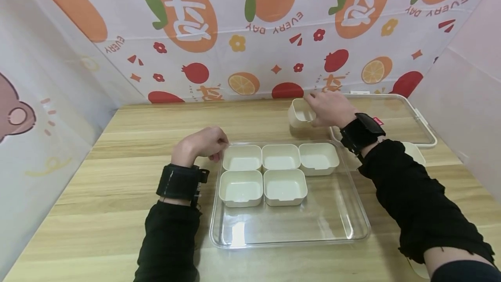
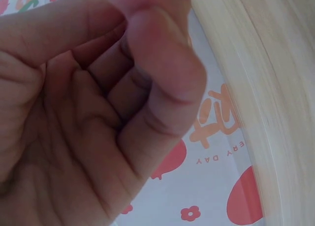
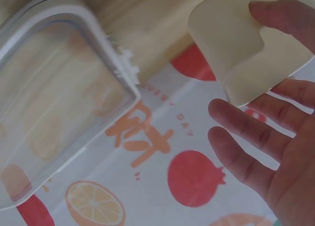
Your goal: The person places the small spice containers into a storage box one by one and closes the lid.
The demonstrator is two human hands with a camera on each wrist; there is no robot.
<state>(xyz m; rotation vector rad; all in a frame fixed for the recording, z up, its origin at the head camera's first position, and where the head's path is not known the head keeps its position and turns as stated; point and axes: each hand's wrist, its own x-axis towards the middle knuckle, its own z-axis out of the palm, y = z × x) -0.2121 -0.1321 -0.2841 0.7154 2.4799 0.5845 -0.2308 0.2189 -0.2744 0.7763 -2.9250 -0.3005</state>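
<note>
My right hand (image 1: 330, 107) pinches a small cream plastic container (image 1: 300, 114) behind the tray, with the thumb on one side of it and fingers on the other. In the right wrist view the same container (image 3: 224, 48) shows its smooth outside, and the two nearest fingertips sit by its edge. A clear shallow tray (image 1: 328, 229) lies on the table holding several matching containers: three in the back row, and a front-row left container (image 1: 240, 188) beside a front-row middle one (image 1: 285, 187). My left hand (image 1: 203, 142), fingers curled, grips the tray's back left corner.
A clear panel with a white rim (image 1: 424, 129) lies at the back right, partly behind my right arm. Another cream container (image 1: 415, 153) shows beside the right sleeve, and a pale edge (image 1: 419, 269) pokes out below it. A fruit-print cloth (image 1: 270, 55) hangs behind the wooden table.
</note>
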